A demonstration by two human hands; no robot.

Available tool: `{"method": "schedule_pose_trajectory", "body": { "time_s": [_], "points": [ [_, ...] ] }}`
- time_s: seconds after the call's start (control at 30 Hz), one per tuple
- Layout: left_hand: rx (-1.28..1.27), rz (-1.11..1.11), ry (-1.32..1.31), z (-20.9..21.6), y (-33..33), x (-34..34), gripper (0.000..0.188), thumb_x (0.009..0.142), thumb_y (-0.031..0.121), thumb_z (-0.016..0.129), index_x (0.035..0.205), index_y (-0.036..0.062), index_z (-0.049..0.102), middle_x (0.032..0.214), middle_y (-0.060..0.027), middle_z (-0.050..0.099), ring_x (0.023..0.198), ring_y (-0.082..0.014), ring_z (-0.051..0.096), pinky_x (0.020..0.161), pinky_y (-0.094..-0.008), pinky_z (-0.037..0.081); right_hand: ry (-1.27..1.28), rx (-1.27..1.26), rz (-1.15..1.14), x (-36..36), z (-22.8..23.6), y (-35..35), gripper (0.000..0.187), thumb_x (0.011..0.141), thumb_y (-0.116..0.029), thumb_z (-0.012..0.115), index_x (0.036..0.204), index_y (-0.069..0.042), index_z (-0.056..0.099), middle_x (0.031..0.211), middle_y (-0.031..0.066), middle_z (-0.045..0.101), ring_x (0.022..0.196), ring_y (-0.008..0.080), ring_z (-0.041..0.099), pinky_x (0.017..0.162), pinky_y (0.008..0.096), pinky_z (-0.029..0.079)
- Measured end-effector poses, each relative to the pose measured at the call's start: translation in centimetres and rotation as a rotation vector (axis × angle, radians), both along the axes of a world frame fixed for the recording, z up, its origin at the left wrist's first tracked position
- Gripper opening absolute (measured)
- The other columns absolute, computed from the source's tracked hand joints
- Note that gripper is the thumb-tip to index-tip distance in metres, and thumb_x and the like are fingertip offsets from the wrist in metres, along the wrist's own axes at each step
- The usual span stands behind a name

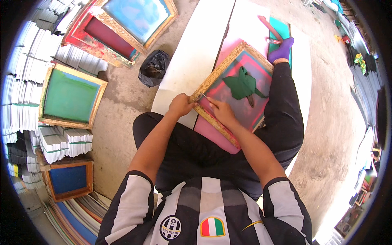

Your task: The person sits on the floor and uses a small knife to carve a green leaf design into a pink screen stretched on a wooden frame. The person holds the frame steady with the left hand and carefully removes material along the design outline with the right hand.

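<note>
A wooden screen-printing frame (222, 66) with pinkish-grey mesh lies tilted on a pink and white surface in front of my crossed legs. My left hand (181, 105) is closed round its left corner. Close beside it, inside that corner, my right hand (222, 111) pinches a thin metal tool (202, 95); its tip meets the inner edge of the wood, and its exact kind is too small to make out. On the mesh, right of my right hand, rests a crumpled dark green cloth (241, 83), with a dark brownish piece (250, 101) poking out under it.
My foot in a purple sock (281, 50) rests on a teal panel (279, 27) beyond the frame. A black plastic bag (154, 67) stands on the floor, left. More screens, blue (136, 16) and green (69, 97), lean near stacks of white sheets (24, 85).
</note>
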State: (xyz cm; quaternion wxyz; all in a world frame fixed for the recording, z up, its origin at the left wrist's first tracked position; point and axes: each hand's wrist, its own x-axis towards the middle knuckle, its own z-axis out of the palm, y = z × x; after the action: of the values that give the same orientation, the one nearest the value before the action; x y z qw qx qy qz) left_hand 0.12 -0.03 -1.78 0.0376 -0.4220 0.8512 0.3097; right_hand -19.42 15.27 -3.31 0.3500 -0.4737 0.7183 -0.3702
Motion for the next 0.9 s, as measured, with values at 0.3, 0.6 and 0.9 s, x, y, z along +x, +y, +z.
{"method": "schedule_pose_trajectory", "body": {
  "time_s": [0.3,0.6,0.9],
  "points": [
    [-0.046,-0.056,-0.081,0.5,-0.1,-1.0,0.04,0.089,0.046,0.076,0.098,0.0077,0.079,0.091,-0.0245,0.069,0.09,-0.0446,0.068,0.083,-0.0528,0.054,0.036,-0.033,-0.006,-0.6,-1.4,-1.4,0.036,0.1,-0.03,0.062,0.133,-0.022,0.073,0.112,0.0243,0.075,0.091,0.0439,0.073,0.084,0.0492,0.056],
    [0.037,0.003,-0.134,1.7,0.3,-1.1,0.051,0.086,0.05,0.079,0.091,-0.0007,0.078,0.1,-0.0235,0.071,0.097,-0.0407,0.071,0.085,-0.0502,0.057,0.452,0.1,0.162,-0.9,2.2,-1.8,0.045,0.1,-0.028,0.065,0.14,-0.008,0.066,0.098,0.0147,0.079,0.092,0.0316,0.076,0.076,0.0447,0.058],
    [-0.022,-0.029,-0.116,0.5,0.3,-0.6,0.047,0.087,0.049,0.076,0.097,0.0036,0.078,0.097,-0.0265,0.071,0.094,-0.0434,0.07,0.085,-0.0519,0.056,-0.563,0.502,-0.184,-0.6,3.3,-3.2,0.038,0.103,-0.029,0.061,0.139,-0.018,0.069,0.111,0.0227,0.075,0.102,0.0439,0.071,0.091,0.0508,0.055]
  ]
}}
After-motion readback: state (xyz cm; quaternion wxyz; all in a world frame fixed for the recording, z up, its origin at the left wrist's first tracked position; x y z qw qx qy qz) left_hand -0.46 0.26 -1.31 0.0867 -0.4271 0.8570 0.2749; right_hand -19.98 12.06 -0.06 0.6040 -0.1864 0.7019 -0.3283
